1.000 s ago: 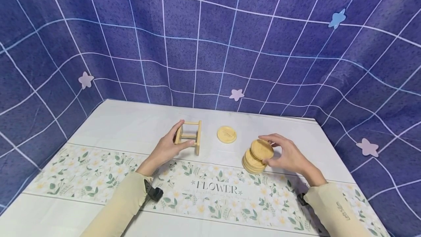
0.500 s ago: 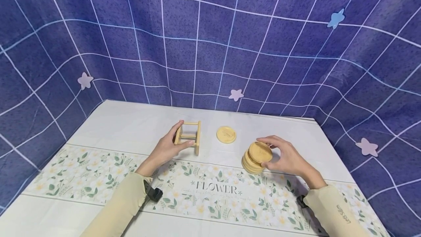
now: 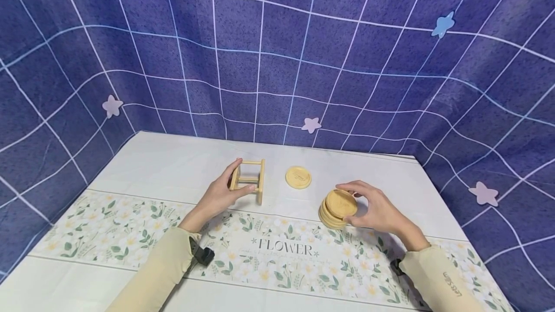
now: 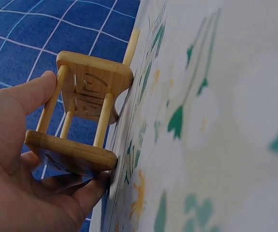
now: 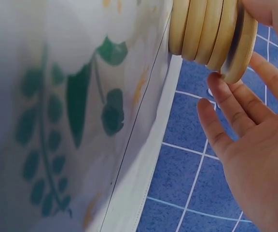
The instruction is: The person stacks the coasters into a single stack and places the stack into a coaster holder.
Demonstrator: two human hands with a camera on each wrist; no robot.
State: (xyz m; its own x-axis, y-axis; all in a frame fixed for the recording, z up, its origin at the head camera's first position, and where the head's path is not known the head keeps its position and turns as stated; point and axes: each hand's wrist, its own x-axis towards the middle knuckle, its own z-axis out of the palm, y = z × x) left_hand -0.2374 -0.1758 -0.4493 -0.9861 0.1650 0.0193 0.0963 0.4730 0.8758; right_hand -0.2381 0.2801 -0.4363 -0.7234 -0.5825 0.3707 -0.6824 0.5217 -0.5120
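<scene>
My left hand [image 3: 219, 198] grips a small wooden coaster rack [image 3: 250, 179], thumb on the near side and fingers behind. In the left wrist view the rack [image 4: 76, 111] shows two carved end plates joined by round rods. My right hand [image 3: 378, 207] pinches a round wooden coaster [image 3: 341, 203] by its edge, thumb and fingers on its right side. Under it sits a stack of several like coasters [image 3: 329, 219]. In the right wrist view the held coaster [image 5: 243, 46] tilts slightly off the stack, a narrow dark gap between. One coaster [image 3: 298, 177] with an engraved face lies flat between the hands.
A white tablecloth [image 3: 186, 158] with a floral band and the word FLOWER covers the table. Behind and on both sides hangs a blue gridded curtain [image 3: 243, 71] with stars. The table's back edge meets the curtain just past the rack and the single coaster.
My right hand has lowered the pinched coaster slightly and shifted it left, closer over the stack. The left hand and the rack have stayed in place.
</scene>
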